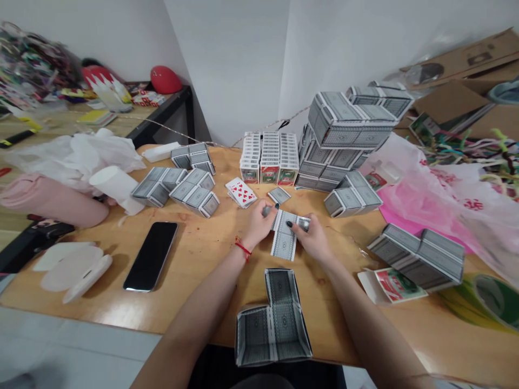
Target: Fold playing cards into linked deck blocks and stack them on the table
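Note:
Both hands meet over the middle of the wooden table point(194, 259). My left hand point(257, 222), with a red thread at the wrist, pinches the left end of a strip of folded grey-backed playing cards point(284, 240). My right hand point(312, 237) grips the strip's right end, fingers closed on it. A larger L-shaped assembly of folded cards point(273, 319) lies at the near edge between my forearms. A small fan of face-up red cards point(241, 193) and one loose folded card point(279, 195) lie just beyond my hands.
A black phone point(151, 255) lies at the left, with white plastic pieces point(75, 267) beside it. Card-block clusters point(182, 186) sit at the back left, a tall stack point(344, 138) at the back right, card boxes point(270, 156) between. An open card box point(391, 283) and a pink bag point(438, 205) lie at the right.

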`<state>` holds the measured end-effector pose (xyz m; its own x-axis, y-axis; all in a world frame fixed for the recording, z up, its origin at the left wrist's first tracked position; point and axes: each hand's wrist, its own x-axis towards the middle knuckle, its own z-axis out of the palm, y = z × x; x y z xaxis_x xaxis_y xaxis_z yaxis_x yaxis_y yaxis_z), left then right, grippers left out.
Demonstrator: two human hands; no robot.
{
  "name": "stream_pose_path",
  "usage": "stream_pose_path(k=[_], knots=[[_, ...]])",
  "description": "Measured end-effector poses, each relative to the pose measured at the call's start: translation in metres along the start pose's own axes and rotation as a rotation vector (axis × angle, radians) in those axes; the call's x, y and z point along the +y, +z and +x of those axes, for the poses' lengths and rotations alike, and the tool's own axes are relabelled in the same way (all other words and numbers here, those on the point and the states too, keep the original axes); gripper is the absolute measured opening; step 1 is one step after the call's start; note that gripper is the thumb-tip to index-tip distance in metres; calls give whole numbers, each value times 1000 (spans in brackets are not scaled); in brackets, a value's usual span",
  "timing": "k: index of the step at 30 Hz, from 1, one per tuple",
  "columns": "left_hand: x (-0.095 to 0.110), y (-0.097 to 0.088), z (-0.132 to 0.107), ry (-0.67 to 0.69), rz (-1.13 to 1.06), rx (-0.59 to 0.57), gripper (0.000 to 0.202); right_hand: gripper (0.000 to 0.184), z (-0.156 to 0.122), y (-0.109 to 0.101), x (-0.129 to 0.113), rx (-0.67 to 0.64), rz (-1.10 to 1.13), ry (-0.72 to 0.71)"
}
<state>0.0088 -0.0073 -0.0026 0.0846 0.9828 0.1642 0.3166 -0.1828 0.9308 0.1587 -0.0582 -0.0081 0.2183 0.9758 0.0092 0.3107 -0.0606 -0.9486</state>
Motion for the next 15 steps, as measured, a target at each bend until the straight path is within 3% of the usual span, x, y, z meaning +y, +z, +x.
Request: stream_pose_path(k=[8, 11, 15], knots=[[3, -1, -3, -43, -36, -66, 26, 33, 2, -6, -2, -126, 237, 114], [-1, -1, 0, -68, -44, -16, 25, 34, 4, -11, -3, -235, 353, 162], [-6, -6, 4, -71, -9, 39, 23, 35, 6, -14, -1, -279, 278, 162]])
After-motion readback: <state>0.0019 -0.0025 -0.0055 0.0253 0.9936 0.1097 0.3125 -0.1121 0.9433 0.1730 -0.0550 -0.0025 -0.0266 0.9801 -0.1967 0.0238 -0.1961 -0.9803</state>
